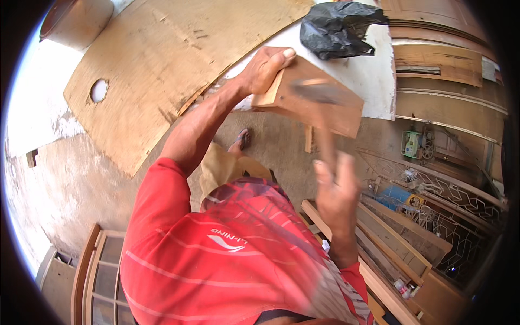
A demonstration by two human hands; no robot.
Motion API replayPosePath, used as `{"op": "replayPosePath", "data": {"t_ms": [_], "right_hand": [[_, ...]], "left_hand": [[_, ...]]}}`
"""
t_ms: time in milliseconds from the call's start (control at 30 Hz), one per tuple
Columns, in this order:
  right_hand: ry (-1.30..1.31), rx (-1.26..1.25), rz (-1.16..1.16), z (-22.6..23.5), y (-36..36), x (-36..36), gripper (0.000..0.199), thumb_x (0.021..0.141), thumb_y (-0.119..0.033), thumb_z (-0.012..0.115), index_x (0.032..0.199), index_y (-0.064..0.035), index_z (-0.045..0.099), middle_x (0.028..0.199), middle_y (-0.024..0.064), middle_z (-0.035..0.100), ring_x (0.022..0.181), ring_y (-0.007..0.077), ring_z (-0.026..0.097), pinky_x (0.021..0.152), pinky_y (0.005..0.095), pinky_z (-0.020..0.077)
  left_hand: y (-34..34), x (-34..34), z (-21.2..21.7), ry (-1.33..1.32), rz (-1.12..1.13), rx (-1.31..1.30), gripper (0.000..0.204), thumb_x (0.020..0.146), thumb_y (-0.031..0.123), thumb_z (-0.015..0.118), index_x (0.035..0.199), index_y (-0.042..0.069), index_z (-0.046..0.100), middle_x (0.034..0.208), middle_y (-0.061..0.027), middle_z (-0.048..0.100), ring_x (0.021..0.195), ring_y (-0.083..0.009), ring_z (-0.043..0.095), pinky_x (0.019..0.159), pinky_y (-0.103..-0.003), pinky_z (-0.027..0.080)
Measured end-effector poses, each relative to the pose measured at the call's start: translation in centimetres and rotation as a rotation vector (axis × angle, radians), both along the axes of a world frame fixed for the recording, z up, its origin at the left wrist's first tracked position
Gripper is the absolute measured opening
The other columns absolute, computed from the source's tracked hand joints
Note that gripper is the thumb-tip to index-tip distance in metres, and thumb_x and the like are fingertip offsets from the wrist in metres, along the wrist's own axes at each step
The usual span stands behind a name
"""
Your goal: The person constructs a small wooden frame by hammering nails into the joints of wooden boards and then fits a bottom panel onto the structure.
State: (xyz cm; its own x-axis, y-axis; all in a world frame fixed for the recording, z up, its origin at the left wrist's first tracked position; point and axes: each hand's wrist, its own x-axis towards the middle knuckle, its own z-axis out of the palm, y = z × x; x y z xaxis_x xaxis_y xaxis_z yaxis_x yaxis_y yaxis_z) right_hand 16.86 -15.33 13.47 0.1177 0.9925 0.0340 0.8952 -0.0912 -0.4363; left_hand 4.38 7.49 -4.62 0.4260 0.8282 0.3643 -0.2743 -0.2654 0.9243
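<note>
A wooden box (pixel 344 118), made of flat brown boards, is tilted in front of me near the edge of a white-topped table (pixel 379 89). My left hand (pixel 266 70) grips its left corner, thumb on the top edge and the other fingers mostly hidden. My right hand (pixel 338 197) is closed around the wooden handle of a hammer (pixel 325 142). Motion smears the hammer; its dark head overlaps the box's face in this view, and I cannot tell whether it touches. No nail can be made out.
A plywood sheet (pixel 146 70) with a round hole lies at the left, near a bucket (pixel 81 21). A black plastic bag (pixel 341 27) rests on the table. Wooden frames (pixel 89 271) and stacked planks (pixel 387 238) stand on both sides, with metal grilles (pixel 460 203) at right.
</note>
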Motion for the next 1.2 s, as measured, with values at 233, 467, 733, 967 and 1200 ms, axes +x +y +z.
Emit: {"op": "replayPosePath", "data": {"t_ms": [233,467,733,967,1200], "right_hand": [[-0.254,-0.111,0.043,-3.0,0.0,2.1,0.031,0.097,-0.019,0.074,0.118,0.0015,0.061,0.071,0.0148,0.059,0.063,0.0358,0.066,0.056,0.0439,0.0506],[0.141,0.19,0.085,-1.8,-1.0,3.0,0.028,0.101,-0.025,0.069,0.11,0.0012,0.063,0.074,0.0177,0.06,0.062,0.0332,0.059,0.061,0.0447,0.0485],[0.348,0.244,0.042,-0.6,-0.6,2.3,0.031,0.1,-0.025,0.072,0.105,0.0022,0.057,0.067,0.0191,0.06,0.064,0.0384,0.067,0.056,0.0456,0.0518],[0.012,0.049,0.122,-0.4,1.5,2.1,0.027,0.099,-0.02,0.073,0.105,-0.0009,0.056,0.068,0.0208,0.062,0.06,0.0401,0.068,0.051,0.0467,0.0508],[-0.026,0.052,0.129,-2.6,1.6,4.4,0.034,0.098,-0.03,0.074,0.1,-0.0009,0.058,0.069,0.0216,0.063,0.061,0.043,0.066,0.053,0.05,0.0491]], "left_hand": [[0.6,0.5,0.0,0.004,-0.022,-0.034,0.047,0.108,0.042,0.039,0.074,0.009,0.041,0.069,0.0005,0.039,0.069,-0.0127,0.035,0.065,-0.034,0.036],[0.4,0.0,1.4,0.085,-0.02,-0.089,0.051,0.105,0.049,0.038,0.078,0.005,0.044,0.07,-0.0009,0.04,0.071,-0.014,0.04,0.068,-0.036,0.039],[0.1,-0.3,0.6,0.126,-0.007,-0.097,0.052,0.104,0.049,0.038,0.081,0.004,0.047,0.073,-0.0021,0.043,0.074,-0.0159,0.042,0.071,-0.036,0.04],[0.1,1.0,0.7,0.004,0.038,-0.049,0.049,0.107,0.047,0.041,0.073,0.012,0.039,0.068,0.0037,0.037,0.067,-0.0138,0.036,0.064,-0.037,0.036],[0.1,-0.3,-0.1,0.039,0.048,-0.102,0.052,0.107,0.053,0.038,0.095,0.006,0.056,0.085,-0.0025,0.049,0.083,-0.0143,0.047,0.077,-0.033,0.04]]}}
